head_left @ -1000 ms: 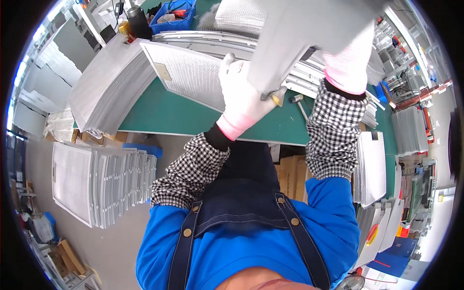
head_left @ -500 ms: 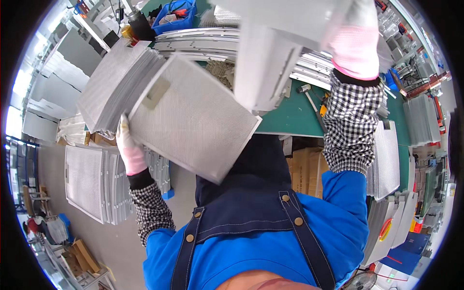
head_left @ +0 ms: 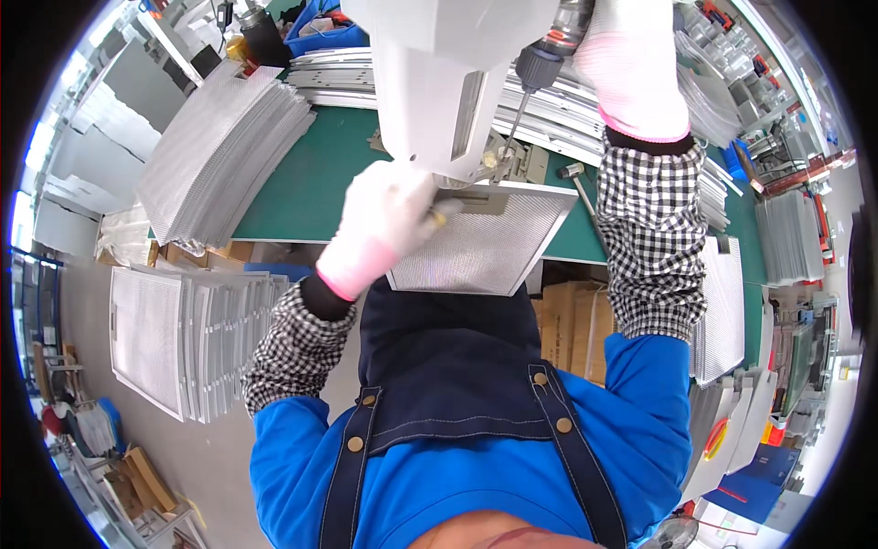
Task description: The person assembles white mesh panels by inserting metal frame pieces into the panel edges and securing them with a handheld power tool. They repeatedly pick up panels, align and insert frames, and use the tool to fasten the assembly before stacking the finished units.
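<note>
My left hand (head_left: 389, 206), in a white glove with a pink cuff, is closed just below the white housing (head_left: 412, 82), in front of a silver mesh panel (head_left: 476, 242). Its fingertips are blurred, and what they pinch, if anything, cannot be made out. The panel is tilted under the housing, with a small plate at its upper edge. My right hand (head_left: 631, 73), gloved the same way, grips a power screwdriver (head_left: 549, 55); its fingers are partly cut off by the top edge. The screwdriver's long bit slants down to the housing's lower end.
A stack of mesh panels (head_left: 215, 151) stands left on the green table (head_left: 297, 183); more panels (head_left: 151, 343) stand on the floor below. Metal strips (head_left: 338, 78) lie along the back. A hammer (head_left: 581, 183) lies to the right. Cardboard boxes (head_left: 572, 320) sit underneath.
My left hand has moved right from the panel's left edge to the housing. The mesh panel has swung right under the housing, which has shifted left. The screwdriver has come into view.
</note>
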### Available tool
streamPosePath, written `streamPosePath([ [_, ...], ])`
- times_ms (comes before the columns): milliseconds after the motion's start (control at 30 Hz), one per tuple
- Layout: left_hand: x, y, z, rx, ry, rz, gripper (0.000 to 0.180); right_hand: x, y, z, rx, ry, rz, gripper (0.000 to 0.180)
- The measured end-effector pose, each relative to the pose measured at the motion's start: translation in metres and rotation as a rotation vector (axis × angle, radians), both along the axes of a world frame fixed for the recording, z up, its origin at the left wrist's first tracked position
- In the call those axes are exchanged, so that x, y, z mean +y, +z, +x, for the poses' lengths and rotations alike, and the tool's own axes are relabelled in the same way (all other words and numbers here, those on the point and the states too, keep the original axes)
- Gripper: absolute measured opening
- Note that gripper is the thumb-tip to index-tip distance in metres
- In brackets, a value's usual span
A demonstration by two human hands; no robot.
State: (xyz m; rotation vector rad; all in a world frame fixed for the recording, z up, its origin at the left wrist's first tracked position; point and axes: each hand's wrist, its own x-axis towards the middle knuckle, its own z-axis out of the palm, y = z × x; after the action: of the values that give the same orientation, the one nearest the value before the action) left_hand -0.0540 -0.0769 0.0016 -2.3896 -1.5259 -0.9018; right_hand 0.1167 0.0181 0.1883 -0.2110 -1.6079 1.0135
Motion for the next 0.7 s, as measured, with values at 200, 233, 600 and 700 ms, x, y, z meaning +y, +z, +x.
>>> streamPosePath([
  [200, -0.001, -0.028, 0.010, 0.014, 0.091, -0.007, 0.029, 0.001, -0.013, -0.023, 0.021, 0.023, -0.228, 0.031],
  [233, -0.004, -0.028, 0.010, 0.052, 0.109, -0.087, 0.035, 0.005, -0.014, -0.023, 0.037, -0.005, -0.174, 0.031],
  [600, -0.010, -0.037, 0.011, -0.068, 0.044, 0.055, 0.048, -0.011, -0.012, -0.027, 0.108, 0.094, -0.153, 0.034],
  [700, -0.010, -0.035, 0.010, -0.095, -0.013, 0.073, 0.049, -0.009, -0.015, -0.028, 0.042, 0.037, -0.104, 0.036],
])
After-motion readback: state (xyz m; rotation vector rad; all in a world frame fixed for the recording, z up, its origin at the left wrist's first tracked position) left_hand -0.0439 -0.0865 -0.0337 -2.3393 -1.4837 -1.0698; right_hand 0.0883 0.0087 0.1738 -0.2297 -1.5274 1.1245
